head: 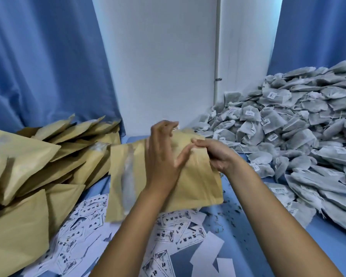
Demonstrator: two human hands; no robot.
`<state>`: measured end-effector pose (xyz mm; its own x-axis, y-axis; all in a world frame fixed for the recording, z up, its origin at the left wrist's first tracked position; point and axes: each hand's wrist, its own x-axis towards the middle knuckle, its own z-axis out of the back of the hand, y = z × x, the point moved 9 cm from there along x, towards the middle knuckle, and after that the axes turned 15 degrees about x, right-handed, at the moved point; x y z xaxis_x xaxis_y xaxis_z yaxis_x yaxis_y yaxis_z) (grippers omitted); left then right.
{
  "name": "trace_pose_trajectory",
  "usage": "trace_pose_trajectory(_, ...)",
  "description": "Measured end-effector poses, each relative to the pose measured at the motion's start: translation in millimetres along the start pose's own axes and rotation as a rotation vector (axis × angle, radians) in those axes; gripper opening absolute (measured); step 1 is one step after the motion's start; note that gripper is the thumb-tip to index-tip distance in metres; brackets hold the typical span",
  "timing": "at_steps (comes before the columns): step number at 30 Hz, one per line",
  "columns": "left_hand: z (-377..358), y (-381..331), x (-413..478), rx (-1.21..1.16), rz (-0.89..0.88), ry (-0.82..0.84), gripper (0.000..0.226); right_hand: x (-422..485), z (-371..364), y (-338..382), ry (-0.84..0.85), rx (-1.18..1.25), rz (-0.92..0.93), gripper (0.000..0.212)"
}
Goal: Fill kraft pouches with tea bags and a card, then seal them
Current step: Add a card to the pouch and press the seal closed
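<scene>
Centre of blue table (248, 246): one kraft pouch (194, 176) held up, long axis near-to-far, mouth away. Right hand (212, 154) pinches the mouth's right edge; left hand (164, 154) rests on its face, fingers loosely spread. Second pouch (124, 176), clear-windowed, just left. Stack of kraft pouches (38, 162) left, tea bags (298, 132) right, cards (174, 226) near: too many to count.

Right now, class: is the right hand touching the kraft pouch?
Touching. The head view shows the right hand pinching the pouch's top edge.
</scene>
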<state>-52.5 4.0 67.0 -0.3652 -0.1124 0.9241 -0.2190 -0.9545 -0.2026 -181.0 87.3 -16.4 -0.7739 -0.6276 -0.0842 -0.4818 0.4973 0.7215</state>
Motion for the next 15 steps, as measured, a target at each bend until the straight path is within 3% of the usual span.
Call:
trace_pose_trajectory(2, 17.1, 39.2, -5.7, 0.121, 0.322, -0.097, 0.068, 4.0, 4.8, 17.2, -0.082, 0.244, 0.103, 0.020)
trace_pose_trajectory(4, 6.8, 82.0, -34.6, 0.064, 0.759, 0.026, 0.092, 7.7, 18.2, 17.7, -0.177, 0.378, 0.192, 0.025)
trace_pose_trajectory(6, -23.2, 100.5, -81.4, -0.198, 1.133, 0.230, 0.096, 13.6, 38.3, 3.0, -0.269, 0.442, 0.233, 0.033)
trace_pose_trajectory(8, -60.8, 90.2, -121.8, -0.699, 1.409, 0.362, 0.067, 17.2, 59.4, -20.2, -0.340, 0.539, 0.240, 0.038)
trace_pose_trajectory(10, -93.1, 69.3, -147.8, -1.115, 1.527, 0.487, 0.029, 16.8, 77.1, -42.8, -0.401, 0.623, 0.219, 0.037)
trace_pose_trajectory(11, -100.8, 64.6, -155.6, -1.205, 1.531, 0.521, 0.024, 15.4, 84.6, -51.8, -0.422, 0.621, 0.208, 0.034)
trace_pose_trajectory(15, -110.0, 86.1, -178.6, -1.156, 1.574, 0.440, 0.031, 9.2, 118.9, -63.6, -0.546, 0.440, 0.252, 0.017)
